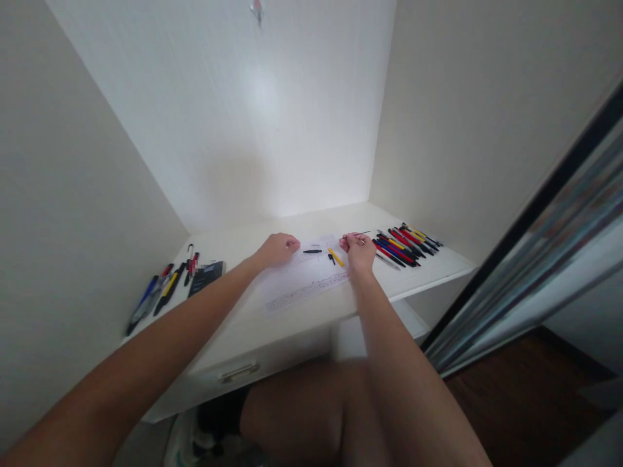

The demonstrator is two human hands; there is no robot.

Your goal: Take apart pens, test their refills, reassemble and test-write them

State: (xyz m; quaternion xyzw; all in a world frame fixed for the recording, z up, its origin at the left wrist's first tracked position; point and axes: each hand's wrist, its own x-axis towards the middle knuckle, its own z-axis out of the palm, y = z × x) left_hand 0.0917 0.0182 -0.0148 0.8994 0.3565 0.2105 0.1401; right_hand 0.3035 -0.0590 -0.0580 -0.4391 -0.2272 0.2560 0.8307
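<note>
My left hand [278,249] rests curled on the far left part of a white sheet of paper [302,282] lying on the white desk [292,318]; what its fingertips pinch is too small to tell. My right hand [359,247] is closed on a thin dark pen refill [363,233] with a red piece near the fingers, just above the paper's right edge. Between the hands lie a black pen part [312,251] and a yellow pen barrel [335,257] with a small black piece beside it.
A row of several red, blue, yellow and black pens [403,245] lies right of my right hand. Several more pens [163,288] and a dark card [206,276] lie at the desk's left. Walls enclose the desk on three sides. A drawer handle [238,372] sits below.
</note>
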